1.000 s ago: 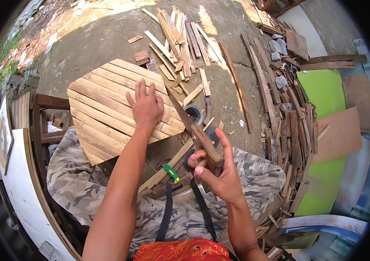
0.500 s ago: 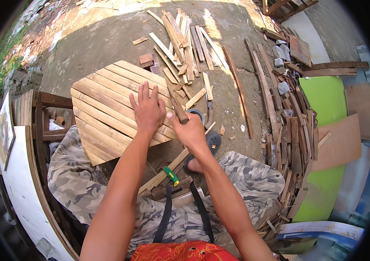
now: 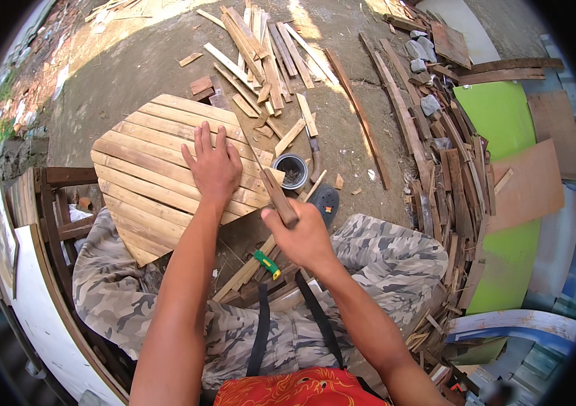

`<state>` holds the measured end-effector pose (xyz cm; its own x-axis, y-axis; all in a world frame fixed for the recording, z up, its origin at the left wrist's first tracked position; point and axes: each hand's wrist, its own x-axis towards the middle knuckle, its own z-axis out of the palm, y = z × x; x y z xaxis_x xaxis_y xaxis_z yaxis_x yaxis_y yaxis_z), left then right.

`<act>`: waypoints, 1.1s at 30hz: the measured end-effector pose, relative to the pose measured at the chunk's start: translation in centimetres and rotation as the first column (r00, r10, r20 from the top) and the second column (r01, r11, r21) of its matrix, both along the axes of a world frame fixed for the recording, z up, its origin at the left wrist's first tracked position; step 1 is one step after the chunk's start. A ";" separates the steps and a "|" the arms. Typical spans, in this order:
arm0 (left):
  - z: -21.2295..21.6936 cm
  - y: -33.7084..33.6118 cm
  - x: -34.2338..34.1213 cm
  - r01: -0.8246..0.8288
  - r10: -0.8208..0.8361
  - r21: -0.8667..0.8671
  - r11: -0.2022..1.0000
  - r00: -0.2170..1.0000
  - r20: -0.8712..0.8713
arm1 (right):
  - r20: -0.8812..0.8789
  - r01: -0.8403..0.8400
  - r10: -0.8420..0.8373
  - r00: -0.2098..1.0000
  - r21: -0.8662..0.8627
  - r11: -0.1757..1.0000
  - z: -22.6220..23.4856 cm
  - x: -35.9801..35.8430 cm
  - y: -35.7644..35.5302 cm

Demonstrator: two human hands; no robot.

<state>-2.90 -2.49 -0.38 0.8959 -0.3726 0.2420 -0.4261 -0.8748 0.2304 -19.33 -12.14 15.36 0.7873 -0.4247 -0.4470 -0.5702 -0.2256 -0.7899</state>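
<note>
A slatted wooden panel (image 3: 146,172), cut to a many-sided outline, lies tilted across my left knee and the space before me. My left hand (image 3: 215,166) is spread flat on its slats, fingers pointing away. In my right hand (image 3: 305,237) is the wooden handle of a handsaw (image 3: 275,193), with my fingers wrapped round it. Its thin blade, seen almost edge-on, runs away along the panel's right edge. Just right of the panel stands a round tin (image 3: 291,170) with dark small pieces inside. A green and yellow tool handle (image 3: 267,264) lies between my legs.
Loose wood strips (image 3: 254,54) are heaped on the ground ahead. Long planks and scrap wood (image 3: 460,193) pile up at the right, beside green sheets (image 3: 497,122). A white board (image 3: 37,298) leans at the left. My dark clog (image 3: 325,203) is near the tin.
My right hand has drawn the handsaw back toward me, and more of the tin now shows. My left hand stays flat on the panel. The whole view has shifted slightly.
</note>
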 end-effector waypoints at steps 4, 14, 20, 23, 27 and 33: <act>0.1 0.2 0.1 0.007 -0.007 -0.006 1.000 0.999 -0.037 | -0.028 0.166 -0.164 0.986 0.157 0.973 -6.2 9.7 -1.6; 0.0 -0.2 0.0 0.032 -0.031 0.022 0.999 0.999 -0.035 | -0.004 0.054 -0.054 0.999 0.160 0.986 5.9 -7.4 -0.2; 0.1 -0.1 0.2 0.044 -0.044 -0.014 0.999 0.999 0.014 | -0.092 0.169 -0.150 0.984 0.256 0.952 -6.2 9.4 -1.9; -0.2 0.0 0.4 0.053 -0.052 0.007 0.999 0.997 -0.063 | 0.003 0.070 -0.071 0.997 0.117 0.991 -1.9 1.7 0.2; -0.3 -0.1 0.2 0.055 -0.054 0.023 0.998 0.997 -0.056 | -0.023 0.070 -0.067 0.997 0.154 0.986 8.8 -13.3 1.5; 0.2 -0.3 0.2 0.032 -0.026 0.065 0.997 0.994 -0.104 | -0.031 0.017 -0.015 0.999 0.068 0.998 -1.6 1.7 -1.5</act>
<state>-2.67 -2.83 -0.13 0.9032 -0.4111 0.1231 -0.4287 -0.8773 0.2157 -17.61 -13.67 13.77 0.7664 -0.4050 -0.4987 -0.5971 -0.1626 -0.7855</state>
